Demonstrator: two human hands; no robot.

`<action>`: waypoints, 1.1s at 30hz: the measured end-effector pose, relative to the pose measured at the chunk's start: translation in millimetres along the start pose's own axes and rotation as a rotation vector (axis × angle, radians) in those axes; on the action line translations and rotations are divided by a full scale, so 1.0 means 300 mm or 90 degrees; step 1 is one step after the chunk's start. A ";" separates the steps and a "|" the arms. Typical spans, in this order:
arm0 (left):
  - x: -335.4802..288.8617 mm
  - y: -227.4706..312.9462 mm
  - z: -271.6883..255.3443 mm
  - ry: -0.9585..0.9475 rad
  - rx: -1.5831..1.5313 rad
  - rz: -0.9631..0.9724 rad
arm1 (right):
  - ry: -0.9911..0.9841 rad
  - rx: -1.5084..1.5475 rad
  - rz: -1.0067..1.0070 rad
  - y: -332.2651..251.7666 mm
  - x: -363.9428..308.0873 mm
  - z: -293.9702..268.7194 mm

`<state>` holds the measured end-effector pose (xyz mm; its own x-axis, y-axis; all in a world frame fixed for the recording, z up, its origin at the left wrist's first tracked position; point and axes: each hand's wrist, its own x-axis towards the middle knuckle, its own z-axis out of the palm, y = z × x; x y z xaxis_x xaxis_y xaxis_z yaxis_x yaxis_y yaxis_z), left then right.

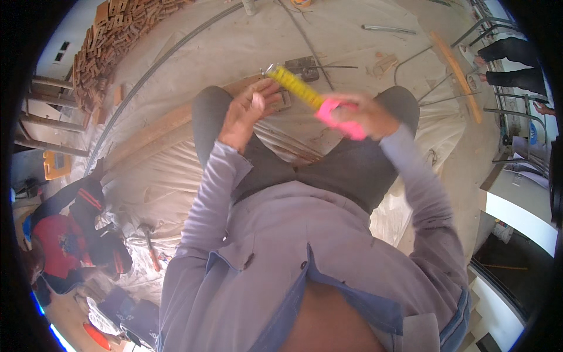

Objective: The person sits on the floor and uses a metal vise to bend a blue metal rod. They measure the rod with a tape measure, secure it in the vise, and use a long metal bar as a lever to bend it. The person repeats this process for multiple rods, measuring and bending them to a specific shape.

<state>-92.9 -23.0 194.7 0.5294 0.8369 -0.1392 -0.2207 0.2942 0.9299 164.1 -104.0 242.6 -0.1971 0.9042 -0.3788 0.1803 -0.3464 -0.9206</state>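
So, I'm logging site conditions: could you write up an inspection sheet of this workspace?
Surface: pale, wrinkled sheet spread over the floor.
Job's things: pink tape measure, its yellow blade drawn out.
Clutter: hammer at lower left; wooden plank and metal tube at upper right.
Hands: right hand grips the tape measure; left hand open near the blade's far end, contact unclear.
Cables: long grey line, cable or pipe unclear.
Surroundings: stacked bricks, orange tool case, another person's legs.
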 end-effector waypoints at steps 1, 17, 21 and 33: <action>0.045 -0.021 -0.016 0.053 0.089 -0.036 | 0.035 -0.074 -0.027 -0.039 0.012 -0.081; 0.350 -0.793 -0.018 0.430 0.087 -0.262 | -0.027 -0.526 0.124 0.178 0.302 -0.478; 0.313 -0.741 0.017 0.399 0.057 -0.242 | -0.019 -0.543 -0.106 0.255 0.360 -0.393; 0.303 -0.788 0.047 0.411 -0.056 -0.137 | 0.039 -0.569 -0.177 0.380 0.514 -0.281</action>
<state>19.0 -22.9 -33.2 -0.0202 0.8552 -0.5180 -0.2449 0.4981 0.8318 235.6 16.9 87.3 -0.2988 0.9459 -0.1269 0.8128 0.1825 -0.5532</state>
